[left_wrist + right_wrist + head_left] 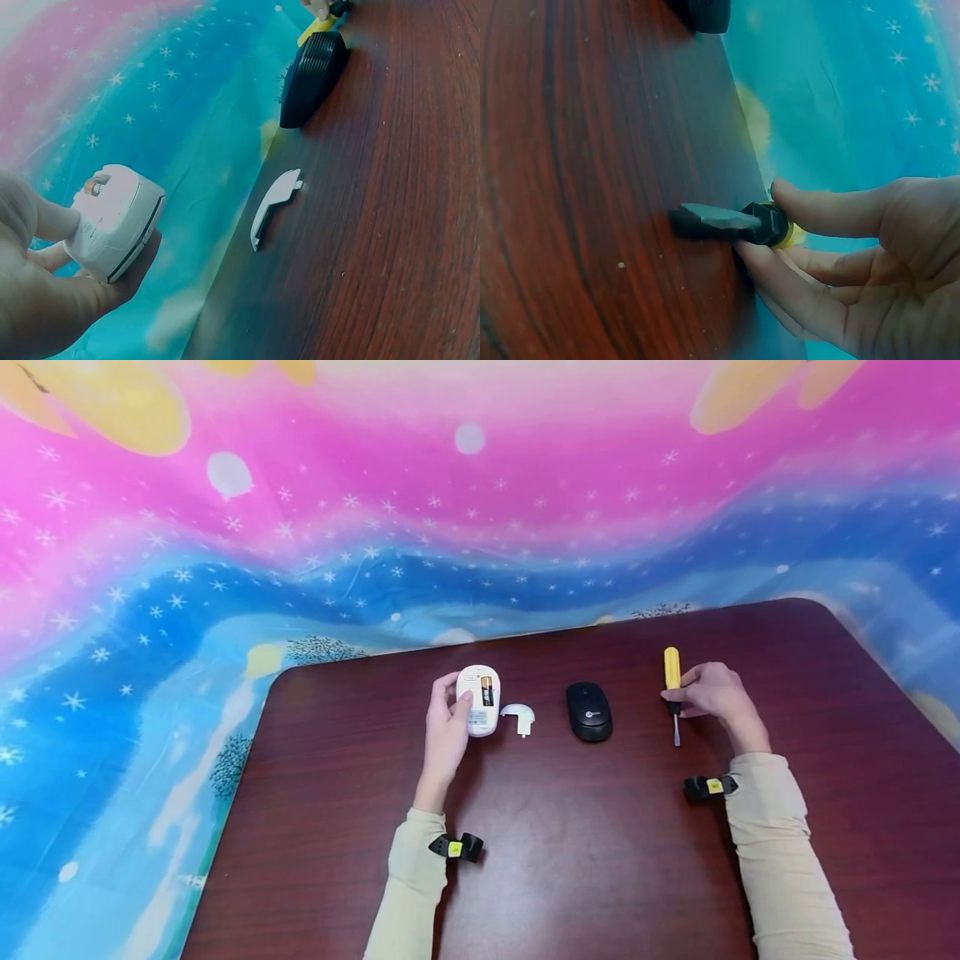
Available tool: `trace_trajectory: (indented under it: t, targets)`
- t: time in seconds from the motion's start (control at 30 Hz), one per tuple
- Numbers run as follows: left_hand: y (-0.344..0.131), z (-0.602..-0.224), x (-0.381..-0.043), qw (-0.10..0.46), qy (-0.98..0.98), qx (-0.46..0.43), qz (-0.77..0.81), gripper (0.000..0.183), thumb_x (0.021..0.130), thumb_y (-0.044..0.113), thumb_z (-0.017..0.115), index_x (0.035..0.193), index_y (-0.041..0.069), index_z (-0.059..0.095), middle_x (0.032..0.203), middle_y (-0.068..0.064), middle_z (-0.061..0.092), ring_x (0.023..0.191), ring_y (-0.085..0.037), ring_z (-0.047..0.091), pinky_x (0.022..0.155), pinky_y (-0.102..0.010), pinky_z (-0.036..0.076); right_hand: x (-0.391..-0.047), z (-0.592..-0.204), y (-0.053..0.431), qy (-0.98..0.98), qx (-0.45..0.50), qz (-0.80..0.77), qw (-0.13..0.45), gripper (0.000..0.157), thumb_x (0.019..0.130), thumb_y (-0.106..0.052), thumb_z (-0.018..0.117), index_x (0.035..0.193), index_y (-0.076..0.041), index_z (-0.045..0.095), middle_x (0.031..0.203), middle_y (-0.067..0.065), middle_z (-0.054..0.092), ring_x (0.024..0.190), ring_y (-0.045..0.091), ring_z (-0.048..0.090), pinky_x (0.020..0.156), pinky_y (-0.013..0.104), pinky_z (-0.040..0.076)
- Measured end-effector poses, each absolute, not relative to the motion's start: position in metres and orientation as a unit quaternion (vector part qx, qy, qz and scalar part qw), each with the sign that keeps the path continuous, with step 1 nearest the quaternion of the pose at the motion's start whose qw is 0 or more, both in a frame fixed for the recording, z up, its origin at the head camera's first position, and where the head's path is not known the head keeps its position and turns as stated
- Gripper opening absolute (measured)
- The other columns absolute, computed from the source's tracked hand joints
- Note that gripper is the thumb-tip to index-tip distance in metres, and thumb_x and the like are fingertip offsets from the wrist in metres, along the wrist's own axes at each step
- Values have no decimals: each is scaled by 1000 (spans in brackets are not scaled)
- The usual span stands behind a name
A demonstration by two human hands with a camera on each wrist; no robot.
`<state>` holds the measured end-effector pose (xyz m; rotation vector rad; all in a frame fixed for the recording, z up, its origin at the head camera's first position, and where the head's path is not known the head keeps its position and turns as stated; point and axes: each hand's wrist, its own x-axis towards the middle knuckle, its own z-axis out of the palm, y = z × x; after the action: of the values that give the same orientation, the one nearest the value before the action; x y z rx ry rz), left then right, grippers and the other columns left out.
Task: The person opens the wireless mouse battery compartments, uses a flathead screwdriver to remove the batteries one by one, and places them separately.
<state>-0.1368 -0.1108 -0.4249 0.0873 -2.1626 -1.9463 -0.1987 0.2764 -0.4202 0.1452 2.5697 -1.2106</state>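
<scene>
My left hand (448, 727) grips a white computer mouse (483, 720), its underside turned up toward the head camera. A battery (487, 692) shows in the mouse's open compartment. Just right of it on the table lies the white battery cover (517, 713), apart from the mouse. With thumb and fingers my right hand (712, 693) pinches a screwdriver (672, 668) with a yellow handle and black collar. The screwdriver's flat metal blade (720, 217) points toward my side of the table. Between the hands sits a black computer mouse (588, 712), touched by neither.
The dark red wooden table (585, 860) has its far edge just beyond the objects. Behind it hangs a colourful cloth (480, 527) with snowflakes. Each wrist wears a small black camera, one on the left wrist (468, 847) and one on the right (697, 788).
</scene>
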Motion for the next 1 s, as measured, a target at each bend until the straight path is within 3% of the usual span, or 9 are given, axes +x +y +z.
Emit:
trace_trajectory:
  t: [0.17, 0.37, 0.63, 0.83, 1.0]
  targets:
    - [-110, -423, -137, 119, -731, 42, -671, 34, 104, -2, 52, 138, -2, 51, 120, -22, 61, 96, -34, 68, 75, -25, 51, -201, -420, 277, 903, 46, -399, 151, 39, 95, -9, 74, 114, 21, 58, 94, 26, 68, 67, 22, 75, 68, 40, 62]
    - [-110, -424, -138, 138, -721, 83, -674, 34, 103, -1, 55, 137, -1, 53, 120, -21, 63, 95, -34, 68, 72, -24, 50, -199, -414, 278, 912, 30, -384, 143, 47, 99, -14, 70, 124, 22, 52, 99, 31, 66, 72, 25, 73, 68, 41, 62]
    - [-109, -420, -137, 135, -709, 115, -682, 33, 101, 3, 61, 134, -1, 56, 115, -20, 64, 97, -35, 66, 76, -25, 50, -187, -384, 257, 938, -42, -344, -4, 48, 106, -34, 60, 127, 9, 60, 107, 29, 70, 84, 35, 68, 67, 36, 49]
    - [-107, -417, -137, 111, -698, 123, -697, 35, 96, 6, 67, 130, 0, 58, 111, -18, 68, 94, -30, 69, 74, -25, 52, -180, -363, 209, 906, -101, -410, -33, 39, 103, -27, 66, 128, 2, 64, 108, 24, 72, 83, 25, 73, 67, 20, 52]
    - [-107, -413, -135, 108, -692, 111, -705, 35, 94, 5, 67, 127, -1, 59, 108, -19, 68, 91, -25, 70, 74, -24, 52, -180, -361, 162, 873, -155, -462, -9, 35, 101, -18, 69, 132, -3, 63, 115, 19, 71, 99, 33, 72, 81, 32, 57]
